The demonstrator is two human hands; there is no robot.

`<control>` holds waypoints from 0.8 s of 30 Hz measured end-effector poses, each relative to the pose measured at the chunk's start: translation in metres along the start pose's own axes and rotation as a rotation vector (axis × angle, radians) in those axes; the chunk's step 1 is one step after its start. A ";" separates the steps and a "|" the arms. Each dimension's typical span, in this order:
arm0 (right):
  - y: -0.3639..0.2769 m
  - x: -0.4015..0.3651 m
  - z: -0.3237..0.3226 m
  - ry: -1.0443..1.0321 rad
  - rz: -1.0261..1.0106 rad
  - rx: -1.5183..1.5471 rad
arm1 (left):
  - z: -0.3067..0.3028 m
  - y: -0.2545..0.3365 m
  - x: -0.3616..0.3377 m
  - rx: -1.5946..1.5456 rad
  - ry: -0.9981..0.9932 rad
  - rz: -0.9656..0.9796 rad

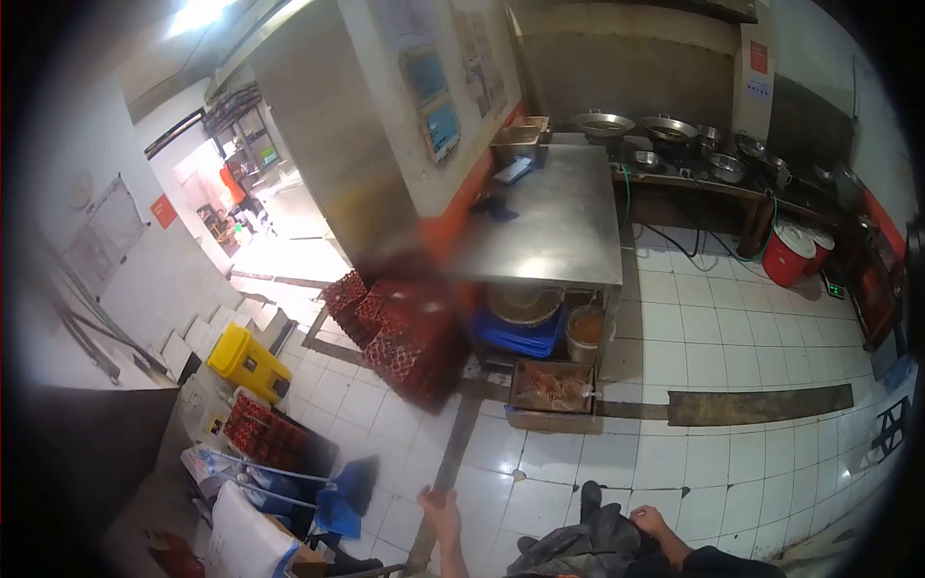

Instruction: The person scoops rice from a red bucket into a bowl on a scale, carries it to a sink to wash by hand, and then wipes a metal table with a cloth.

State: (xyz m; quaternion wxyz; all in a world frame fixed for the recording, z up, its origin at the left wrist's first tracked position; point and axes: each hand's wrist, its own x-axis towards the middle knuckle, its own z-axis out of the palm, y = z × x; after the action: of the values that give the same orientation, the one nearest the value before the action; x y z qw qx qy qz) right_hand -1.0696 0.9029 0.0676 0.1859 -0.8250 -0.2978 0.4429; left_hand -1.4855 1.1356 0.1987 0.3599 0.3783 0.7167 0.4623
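Note:
My left hand [441,515] is low in the view, over the tiled floor [491,493], with thumb and fingers apart and nothing in it. The nearest things to it are a blue dustpan [339,511] and a long-handled broom to its left. My right hand [650,520] hangs beside my dark apron [588,544], its fingers curled in and no object showing in them. One dark shoe [591,496] shows on the tiles ahead of the apron.
Ahead stands a steel table [568,212], with a shallow box [551,390] by its base. Stacked red crates [405,337] are left of it, partly blurred. A yellow bin [249,361] stands at left. Woks [670,127] line the back counter; a red bucket [788,255] stands right.

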 end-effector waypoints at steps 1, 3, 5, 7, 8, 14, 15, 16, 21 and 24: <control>0.019 0.008 0.002 0.052 0.068 0.025 | 0.021 0.009 0.006 0.013 -0.076 0.058; 0.067 0.023 0.013 0.098 0.065 0.119 | 0.062 0.030 0.006 0.020 -0.152 0.115; 0.059 0.028 -0.007 0.135 0.095 0.264 | 0.107 0.055 0.001 0.007 -0.293 0.143; 0.057 0.037 -0.028 0.205 0.046 0.291 | 0.149 0.065 -0.008 -0.048 -0.351 0.128; 0.056 0.046 -0.040 0.226 0.046 0.294 | 0.173 0.058 -0.008 -0.024 -0.374 0.081; 0.083 0.106 -0.122 0.227 0.296 0.537 | 0.274 0.077 -0.041 0.142 -0.411 -0.125; 0.083 0.108 -0.135 0.228 0.306 0.526 | 0.292 0.063 -0.036 0.179 -0.372 0.001; 0.084 0.115 -0.154 0.230 0.313 0.578 | 0.307 0.062 -0.038 0.209 -0.330 0.124; 0.125 0.182 -0.212 0.263 0.286 0.703 | 0.367 0.118 -0.020 0.199 -0.256 0.251; 0.118 0.195 -0.228 0.203 0.173 0.671 | 0.411 0.169 0.016 0.172 -0.089 0.358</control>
State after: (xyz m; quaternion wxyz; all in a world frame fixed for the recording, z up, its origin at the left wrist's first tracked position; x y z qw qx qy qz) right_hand -0.7554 0.9321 0.0021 0.4370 -0.7800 -0.0450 0.4457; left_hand -1.1019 1.3581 0.2251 0.2694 0.5490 0.6583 0.4389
